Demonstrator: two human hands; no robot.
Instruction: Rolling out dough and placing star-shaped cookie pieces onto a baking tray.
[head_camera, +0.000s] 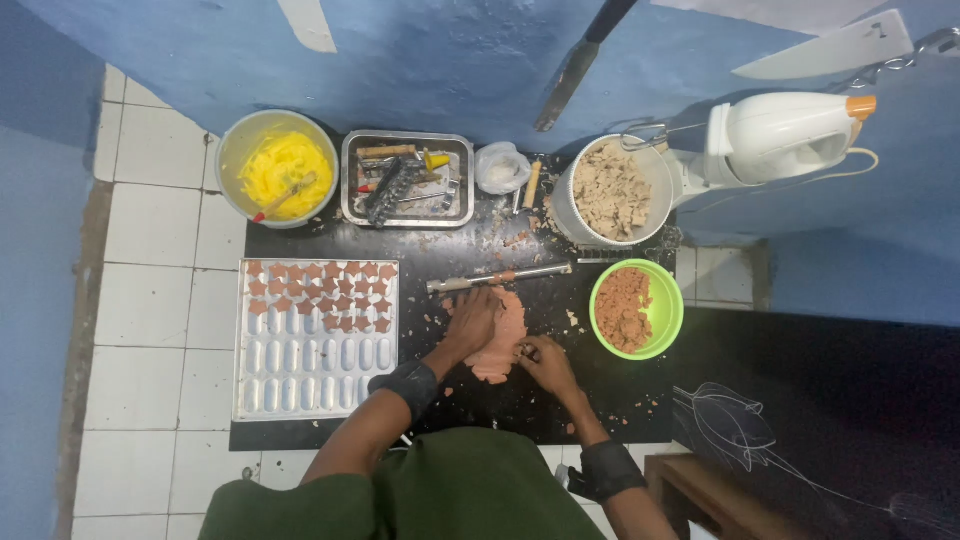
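A flattened slab of reddish-brown dough (503, 345) lies on a black board (600, 400). My left hand (470, 322) rests flat on the dough's left part. At the dough's right edge my right hand (543, 362) pinches a small cutter or a piece of dough; it is too small to tell which. To the left a white tray (315, 375) with oblong wells carries several star-shaped dough pieces (320, 295) in its top rows. A metal rolling tool (497, 277) lies just above the dough.
At the back stand a bucket of yellow paste (278, 166), a steel tray of tools (407, 178), a white bowl of beige chunks (610, 188) and a hand mixer (780, 135). A green bowl of dough crumbs (636, 308) sits to the right. White tiles show to the left.
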